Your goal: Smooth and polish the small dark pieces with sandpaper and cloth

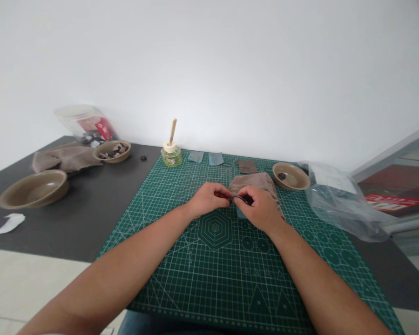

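Note:
My left hand (210, 199) and my right hand (260, 208) meet over the cutting mat, both closed in a pinch. Between their fingertips is a small, thin, dark curved strip (242, 199), its exact kind too small to make out. Behind and partly under my right hand lies a crumpled brown cloth (254, 180). A bit of light blue material (240, 214) shows beneath that hand. Beyond the cloth is a small brown square patch (247, 166), and a tan bowl (298, 178) with a few dark pieces stands to its right.
The green cutting mat (181, 260) carries a glass jar with a wooden stick (172, 155) and two blue patches (196, 157). Leftward are a tan bowl (35, 188), a bowl of scraps (112, 152), brown fabric (68, 157) and a clear container (85, 123). A plastic bag (338, 200) lies right.

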Demonstrator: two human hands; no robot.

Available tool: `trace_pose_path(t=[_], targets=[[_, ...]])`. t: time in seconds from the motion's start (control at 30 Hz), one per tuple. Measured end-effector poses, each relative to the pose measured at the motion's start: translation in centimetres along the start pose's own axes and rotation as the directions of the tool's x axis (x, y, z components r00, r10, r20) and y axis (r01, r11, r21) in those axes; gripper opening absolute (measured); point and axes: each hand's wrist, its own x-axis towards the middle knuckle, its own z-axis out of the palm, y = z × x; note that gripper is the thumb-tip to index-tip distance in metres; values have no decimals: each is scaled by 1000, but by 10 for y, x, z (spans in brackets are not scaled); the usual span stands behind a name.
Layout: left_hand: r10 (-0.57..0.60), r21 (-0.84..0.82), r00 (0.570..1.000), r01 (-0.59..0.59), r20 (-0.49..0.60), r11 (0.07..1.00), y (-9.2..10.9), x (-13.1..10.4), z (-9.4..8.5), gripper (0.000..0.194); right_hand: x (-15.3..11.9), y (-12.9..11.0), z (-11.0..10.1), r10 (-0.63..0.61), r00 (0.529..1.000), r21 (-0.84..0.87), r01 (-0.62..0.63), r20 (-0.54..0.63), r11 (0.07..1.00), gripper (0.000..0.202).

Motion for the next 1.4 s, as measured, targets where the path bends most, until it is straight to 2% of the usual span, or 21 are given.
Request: trace_pose_path(t=[0.27, 0.43, 0.73, 1.03, 1.4], targets=[[-2, -51, 1000, 2, -3, 999, 0, 0, 1, 22, -1, 1, 0, 2, 1000, -11, -2, 11, 1000, 4], [14, -57, 998, -11, 58, 998, -3, 1, -1, 27, -1, 2, 1, 7, 999, -6, -6, 46, 1000, 5], [18, -22, 994, -16, 107, 1000, 0, -1, -1, 21, 0, 3, 2, 13, 999, 17, -14, 34, 1000, 5], [33, -93, 995, -25, 90, 995, 1, -1, -1, 26, 0, 0, 0, 38, 999, 18, -39, 36, 999, 8], [40, -110, 993, -27, 111, 994, 4, -3, 0, 18, 0, 0, -1, 23, 999, 47, -25, 35, 999, 6]])
